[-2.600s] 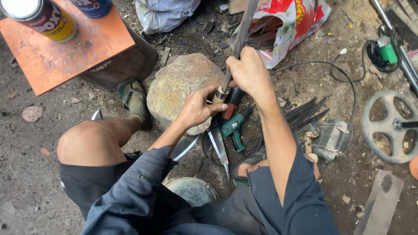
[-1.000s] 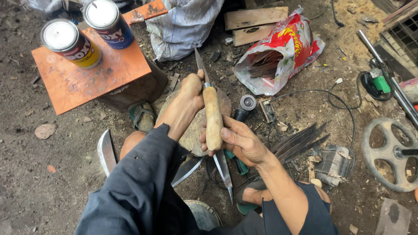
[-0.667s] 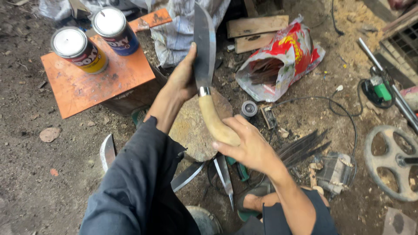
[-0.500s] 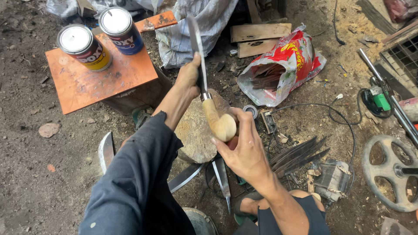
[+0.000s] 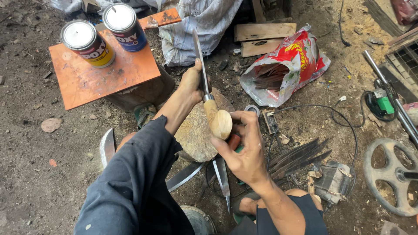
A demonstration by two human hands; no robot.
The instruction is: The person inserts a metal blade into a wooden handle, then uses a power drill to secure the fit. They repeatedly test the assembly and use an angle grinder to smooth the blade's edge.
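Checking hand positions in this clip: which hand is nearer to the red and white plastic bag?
Right. The right hand cups the knife's wooden handle, below-left of the bag; the left hand grips the blade farther left.

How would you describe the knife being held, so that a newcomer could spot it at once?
Start at the rounded stone in the middle of the dirt floor. Above it, the left hand pinches the blade and the right hand cups the butt of the knife. Unlike the bare blades on the ground, it has a pale wooden handle.
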